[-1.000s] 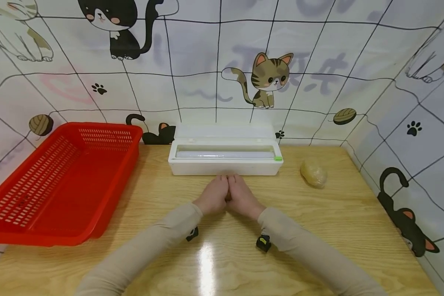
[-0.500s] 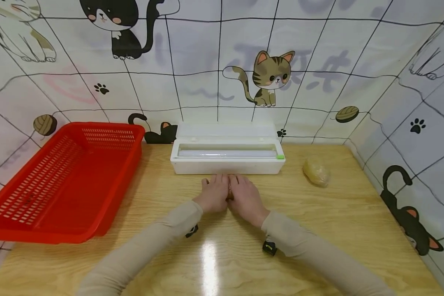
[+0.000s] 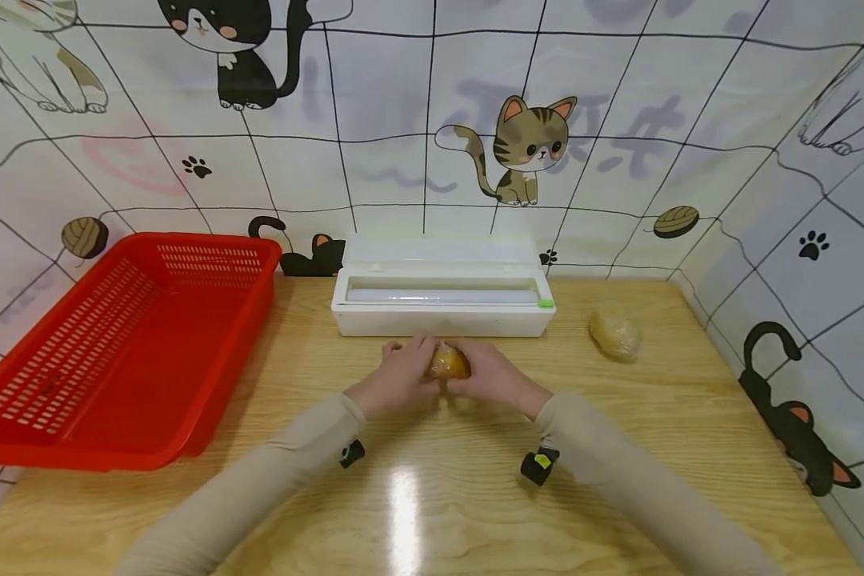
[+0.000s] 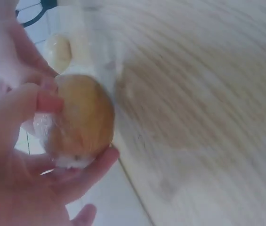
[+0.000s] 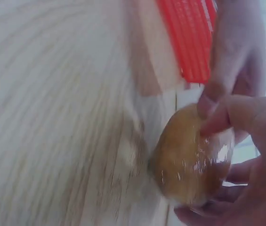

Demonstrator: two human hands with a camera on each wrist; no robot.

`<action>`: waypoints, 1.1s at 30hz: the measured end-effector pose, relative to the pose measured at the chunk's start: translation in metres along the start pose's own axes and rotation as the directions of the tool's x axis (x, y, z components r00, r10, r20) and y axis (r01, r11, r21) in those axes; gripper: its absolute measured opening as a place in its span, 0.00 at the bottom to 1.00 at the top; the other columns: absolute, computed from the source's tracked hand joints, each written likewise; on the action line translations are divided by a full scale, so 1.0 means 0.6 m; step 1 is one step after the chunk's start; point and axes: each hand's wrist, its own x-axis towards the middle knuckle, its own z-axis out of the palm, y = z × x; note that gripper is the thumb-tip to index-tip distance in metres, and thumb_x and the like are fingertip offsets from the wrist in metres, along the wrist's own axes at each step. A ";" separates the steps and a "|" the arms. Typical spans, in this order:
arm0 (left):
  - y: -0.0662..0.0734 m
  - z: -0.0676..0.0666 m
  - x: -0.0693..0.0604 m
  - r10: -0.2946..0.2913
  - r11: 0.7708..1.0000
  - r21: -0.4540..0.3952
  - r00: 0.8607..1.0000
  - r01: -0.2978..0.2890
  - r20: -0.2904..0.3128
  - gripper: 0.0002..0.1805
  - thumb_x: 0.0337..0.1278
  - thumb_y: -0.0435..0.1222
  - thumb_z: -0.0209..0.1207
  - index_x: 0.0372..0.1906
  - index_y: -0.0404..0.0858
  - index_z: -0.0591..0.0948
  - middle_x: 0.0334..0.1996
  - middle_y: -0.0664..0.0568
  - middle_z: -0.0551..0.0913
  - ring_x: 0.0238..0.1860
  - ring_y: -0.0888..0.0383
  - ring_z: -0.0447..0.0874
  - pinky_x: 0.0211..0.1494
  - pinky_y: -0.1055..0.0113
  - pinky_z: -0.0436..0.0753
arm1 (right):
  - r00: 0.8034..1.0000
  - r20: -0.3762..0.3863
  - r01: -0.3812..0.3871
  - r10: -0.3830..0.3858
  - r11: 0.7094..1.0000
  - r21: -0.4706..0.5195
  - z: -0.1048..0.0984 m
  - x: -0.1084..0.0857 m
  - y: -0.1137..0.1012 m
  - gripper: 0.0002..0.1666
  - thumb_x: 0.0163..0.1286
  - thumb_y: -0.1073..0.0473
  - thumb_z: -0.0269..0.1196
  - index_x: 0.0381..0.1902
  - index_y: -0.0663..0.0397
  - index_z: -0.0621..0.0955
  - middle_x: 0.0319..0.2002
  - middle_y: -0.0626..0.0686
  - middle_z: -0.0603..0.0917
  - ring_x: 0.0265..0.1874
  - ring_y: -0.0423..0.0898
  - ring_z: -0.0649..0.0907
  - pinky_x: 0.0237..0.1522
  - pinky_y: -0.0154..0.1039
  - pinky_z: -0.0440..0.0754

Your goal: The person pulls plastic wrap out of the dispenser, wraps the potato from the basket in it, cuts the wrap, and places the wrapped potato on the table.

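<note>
Between both hands is a round, yellow-brown piece of produce (image 3: 450,363) in shiny clear wrap; its exact kind is unclear. My left hand (image 3: 400,374) holds it from the left, thumb on its near side and fingers curled around beneath, as the left wrist view shows. From the other side my right hand (image 3: 495,376) grips the same wrapped piece (image 5: 189,155), thumb pressed on its surface. Just behind the hands stands a white cling film box (image 3: 439,323), its lid up and a film roll (image 3: 442,297) inside.
Off to the right on the wooden table (image 3: 619,480) lies another wrapped, pale yellow lump (image 3: 615,331). A large red plastic basket (image 3: 219,384) takes up the left side. A cat-patterned sheet (image 3: 374,168) covers the walls behind and at the right.
The hands have moved slightly apart and rotated, bringing the wrapped piece into sight between them; before, it was mostly hidden under the fingers. The basket, box and other lump stay put.
</note>
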 end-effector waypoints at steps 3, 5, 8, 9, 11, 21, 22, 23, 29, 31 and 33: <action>-0.004 -0.005 0.001 -0.020 0.994 -0.108 0.998 0.026 0.058 0.18 0.58 0.36 0.62 0.50 0.31 0.74 0.40 0.48 0.78 0.39 0.55 0.77 0.47 0.55 0.71 | 1.000 -0.002 0.027 -0.027 0.997 -0.071 0.010 -0.002 -0.006 0.38 0.51 0.65 0.71 0.58 0.72 0.71 0.47 0.60 0.78 0.42 0.51 0.79 0.45 0.45 0.79; -0.007 -0.006 0.000 -0.032 0.981 -0.189 0.994 0.051 0.105 0.14 0.60 0.35 0.60 0.45 0.30 0.76 0.34 0.50 0.78 0.33 0.58 0.76 0.38 0.64 0.73 | 1.000 0.005 0.005 -0.005 0.996 -0.091 0.023 -0.002 -0.005 0.37 0.48 0.62 0.75 0.53 0.68 0.72 0.43 0.56 0.77 0.39 0.48 0.78 0.42 0.43 0.78; -0.011 -0.006 -0.002 -0.042 0.961 -0.265 0.987 0.083 0.154 0.11 0.62 0.35 0.57 0.43 0.29 0.77 0.31 0.51 0.78 0.29 0.60 0.74 0.32 0.69 0.74 | 1.000 -0.012 -0.012 0.011 0.994 -0.109 0.039 0.002 -0.002 0.34 0.45 0.55 0.78 0.44 0.61 0.73 0.36 0.51 0.75 0.35 0.46 0.76 0.39 0.41 0.77; -0.011 -0.006 -0.003 -0.051 0.956 -0.279 0.986 0.095 0.161 0.12 0.62 0.35 0.57 0.43 0.28 0.77 0.31 0.50 0.78 0.29 0.60 0.74 0.32 0.70 0.75 | 1.000 -0.019 -0.010 0.007 0.992 -0.128 0.041 0.003 -0.001 0.33 0.44 0.54 0.79 0.43 0.60 0.73 0.35 0.50 0.74 0.34 0.46 0.75 0.38 0.41 0.76; -0.009 -0.006 -0.005 -0.078 0.953 -0.279 0.985 0.120 0.156 0.13 0.63 0.35 0.56 0.44 0.28 0.77 0.31 0.50 0.78 0.29 0.60 0.74 0.33 0.70 0.74 | 0.999 -0.042 0.009 -0.016 0.985 -0.172 0.044 0.008 0.000 0.33 0.44 0.52 0.79 0.40 0.59 0.73 0.33 0.51 0.73 0.33 0.47 0.74 0.35 0.41 0.75; -0.006 -0.001 -0.003 -0.113 0.970 -0.206 0.991 0.126 0.071 0.08 0.69 0.32 0.52 0.39 0.28 0.76 0.28 0.50 0.75 0.28 0.57 0.73 0.33 0.65 0.75 | 0.999 -0.031 -0.021 0.015 0.983 -0.182 0.042 0.025 -0.003 0.36 0.44 0.57 0.77 0.48 0.65 0.74 0.41 0.58 0.76 0.39 0.51 0.77 0.43 0.44 0.79; -0.009 -0.001 -0.001 -0.119 0.969 -0.207 0.990 0.132 0.077 0.09 0.69 0.32 0.52 0.40 0.28 0.76 0.28 0.50 0.75 0.29 0.58 0.73 0.34 0.66 0.75 | 0.999 -0.037 -0.024 0.017 0.980 -0.197 0.043 0.023 -0.004 0.39 0.44 0.56 0.77 0.51 0.66 0.73 0.44 0.60 0.75 0.42 0.53 0.77 0.45 0.45 0.78; -0.012 0.000 0.002 -0.124 0.968 -0.209 0.989 0.138 0.081 0.09 0.69 0.32 0.52 0.41 0.29 0.76 0.28 0.50 0.75 0.29 0.58 0.72 0.34 0.66 0.74 | 0.999 -0.045 -0.024 0.014 0.976 -0.218 0.044 0.021 -0.005 0.41 0.45 0.55 0.77 0.54 0.68 0.72 0.46 0.62 0.75 0.44 0.55 0.77 0.47 0.47 0.78; -0.015 -0.001 0.011 -0.170 0.961 -0.207 0.983 0.181 0.068 0.11 0.70 0.34 0.52 0.45 0.27 0.76 0.32 0.46 0.77 0.33 0.53 0.75 0.36 0.64 0.75 | 0.996 -0.085 0.011 -0.037 0.958 -0.288 0.052 0.019 -0.005 0.41 0.46 0.53 0.78 0.51 0.69 0.71 0.43 0.62 0.74 0.43 0.58 0.76 0.46 0.49 0.77; -0.009 0.001 0.010 -0.140 0.979 -0.144 0.990 0.141 0.018 0.12 0.69 0.32 0.53 0.46 0.24 0.76 0.35 0.41 0.78 0.37 0.48 0.78 0.40 0.59 0.78 | 0.994 -0.095 0.024 -0.052 0.962 -0.273 0.053 0.023 -0.004 0.38 0.46 0.55 0.78 0.48 0.68 0.71 0.41 0.60 0.74 0.42 0.56 0.76 0.46 0.49 0.76; -0.003 0.002 0.009 -0.088 0.993 -0.076 0.996 0.086 -0.024 0.13 0.67 0.29 0.52 0.47 0.21 0.75 0.37 0.37 0.78 0.41 0.44 0.78 0.43 0.53 0.79 | 0.994 -0.095 0.027 -0.053 0.965 -0.260 0.052 0.027 -0.003 0.37 0.44 0.58 0.78 0.46 0.68 0.71 0.40 0.59 0.74 0.41 0.56 0.75 0.47 0.49 0.75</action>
